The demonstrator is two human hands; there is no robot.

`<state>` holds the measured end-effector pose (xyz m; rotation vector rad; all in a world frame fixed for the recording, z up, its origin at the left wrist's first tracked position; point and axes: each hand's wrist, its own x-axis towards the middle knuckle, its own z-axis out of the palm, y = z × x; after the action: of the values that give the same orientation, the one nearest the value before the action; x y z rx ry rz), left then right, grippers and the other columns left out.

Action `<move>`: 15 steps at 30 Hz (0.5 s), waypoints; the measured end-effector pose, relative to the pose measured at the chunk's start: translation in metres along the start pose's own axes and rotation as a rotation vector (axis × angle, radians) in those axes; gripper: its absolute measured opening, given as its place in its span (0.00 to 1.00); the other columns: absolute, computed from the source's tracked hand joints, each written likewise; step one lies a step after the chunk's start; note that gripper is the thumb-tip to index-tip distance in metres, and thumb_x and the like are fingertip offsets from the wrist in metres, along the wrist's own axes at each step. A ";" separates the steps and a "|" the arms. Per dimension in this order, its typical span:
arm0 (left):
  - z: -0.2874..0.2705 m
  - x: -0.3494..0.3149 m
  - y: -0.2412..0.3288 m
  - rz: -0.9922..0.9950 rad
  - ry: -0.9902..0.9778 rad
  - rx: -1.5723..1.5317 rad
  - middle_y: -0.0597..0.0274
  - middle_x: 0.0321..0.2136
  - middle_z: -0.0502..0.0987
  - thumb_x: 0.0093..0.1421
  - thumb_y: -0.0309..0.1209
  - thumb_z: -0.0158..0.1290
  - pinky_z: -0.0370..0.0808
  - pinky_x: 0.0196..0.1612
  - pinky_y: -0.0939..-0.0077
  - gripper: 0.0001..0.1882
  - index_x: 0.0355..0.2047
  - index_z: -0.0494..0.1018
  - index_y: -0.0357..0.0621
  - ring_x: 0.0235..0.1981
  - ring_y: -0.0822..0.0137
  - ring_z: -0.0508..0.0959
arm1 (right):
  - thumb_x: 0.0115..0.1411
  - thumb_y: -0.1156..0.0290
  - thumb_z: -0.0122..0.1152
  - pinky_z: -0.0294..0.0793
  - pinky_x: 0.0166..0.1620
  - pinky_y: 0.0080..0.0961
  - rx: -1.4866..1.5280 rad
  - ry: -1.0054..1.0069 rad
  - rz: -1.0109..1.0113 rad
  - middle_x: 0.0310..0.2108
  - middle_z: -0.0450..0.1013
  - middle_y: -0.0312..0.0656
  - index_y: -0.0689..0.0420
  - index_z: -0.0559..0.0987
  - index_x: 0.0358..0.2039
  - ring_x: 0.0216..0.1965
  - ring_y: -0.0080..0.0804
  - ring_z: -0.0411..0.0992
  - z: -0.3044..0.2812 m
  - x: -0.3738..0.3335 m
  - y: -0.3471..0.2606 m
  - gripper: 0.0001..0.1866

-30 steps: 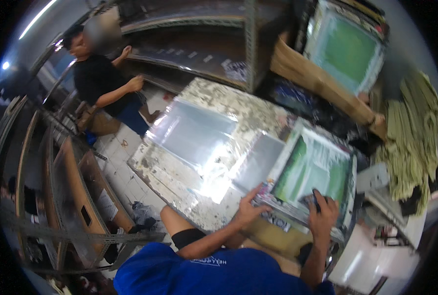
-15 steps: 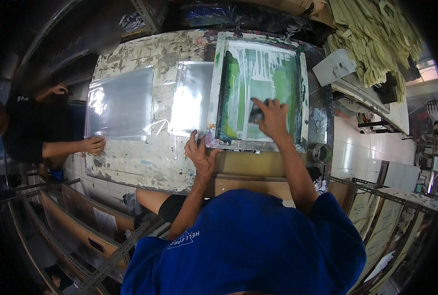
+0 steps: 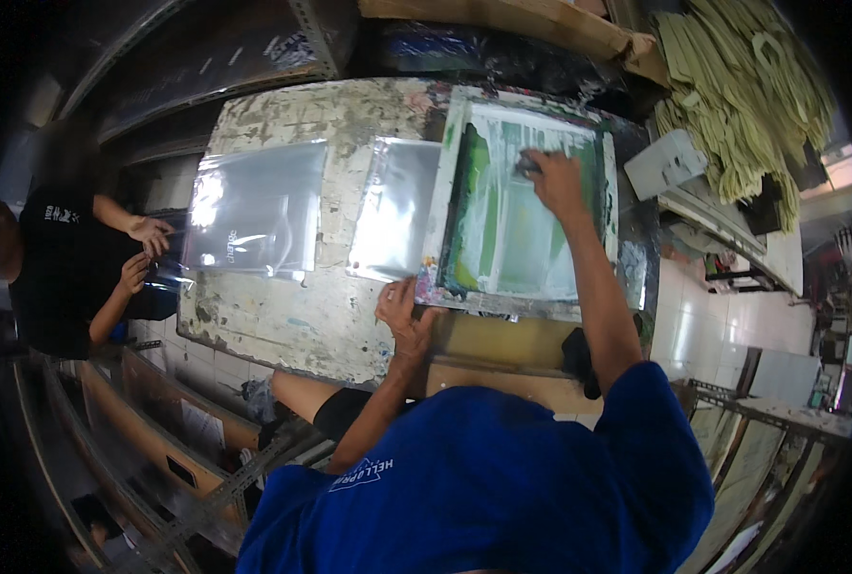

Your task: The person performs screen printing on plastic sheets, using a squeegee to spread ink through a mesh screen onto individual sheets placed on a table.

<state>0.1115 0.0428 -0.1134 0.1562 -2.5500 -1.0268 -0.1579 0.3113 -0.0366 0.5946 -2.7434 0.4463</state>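
A screen-printing frame [image 3: 606,206] with a green mesh streaked with white ink lies on the table before me. My right hand [image 3: 555,182] is closed on a small dark squeegee [image 3: 527,165], mostly covered by the fingers, over the far part of the mesh. My left hand [image 3: 404,314] is beside the frame's near left corner, fingers apart and thumb along its edge, holding nothing. Partly under the frame's left side lies a clear plastic sheet [image 3: 393,210]. Further left is another clear plastic sheet [image 3: 254,206] bearing white print.
A paint-stained table [image 3: 273,316] carries the work. At the left, a co-worker's hands [image 3: 144,251] are raised near the table edge. Pale yellow-green bags [image 3: 732,86] are heaped at the far right, above a white container [image 3: 665,163]. Wooden racks [image 3: 139,421] stand at the near left.
My right hand has moved the squeegee away from me over the mesh, and white ink is spread wider. The co-worker's hand has left the left sheet, where white print now shows.
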 end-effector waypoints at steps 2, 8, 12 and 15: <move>0.001 -0.003 0.003 -0.070 -0.042 -0.048 0.47 0.56 0.70 0.49 0.47 0.67 0.53 0.62 0.50 0.39 0.58 0.72 0.39 0.59 0.49 0.64 | 0.56 0.69 0.66 0.64 0.44 0.45 -0.007 0.011 -0.026 0.31 0.76 0.46 0.45 0.80 0.50 0.40 0.46 0.73 -0.007 -0.024 -0.016 0.19; -0.019 0.020 0.038 -0.003 0.087 -0.164 0.49 0.48 0.74 0.49 0.40 0.69 0.55 0.60 0.57 0.35 0.56 0.75 0.37 0.53 0.53 0.69 | 0.47 0.70 0.67 0.70 0.43 0.43 0.119 0.020 0.001 0.33 0.74 0.49 0.53 0.81 0.46 0.38 0.50 0.72 -0.088 -0.113 -0.095 0.21; -0.050 0.056 0.095 -0.072 0.211 -0.186 0.50 0.47 0.74 0.50 0.35 0.69 0.60 0.59 0.59 0.33 0.56 0.75 0.37 0.52 0.55 0.70 | 0.42 0.68 0.71 0.72 0.40 0.44 0.154 0.180 -0.100 0.34 0.74 0.51 0.56 0.81 0.42 0.36 0.54 0.72 -0.158 -0.103 -0.146 0.23; -0.057 0.093 0.116 -0.066 0.319 -0.523 0.50 0.47 0.74 0.51 0.32 0.69 0.66 0.56 0.61 0.30 0.55 0.75 0.36 0.52 0.54 0.71 | 0.40 0.66 0.73 0.72 0.39 0.43 0.120 0.263 -0.114 0.32 0.73 0.51 0.57 0.81 0.40 0.35 0.53 0.72 -0.184 -0.065 -0.137 0.24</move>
<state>0.0531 0.0681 0.0320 0.2359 -1.9357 -1.5185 -0.0006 0.2815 0.1395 0.6665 -2.4328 0.6179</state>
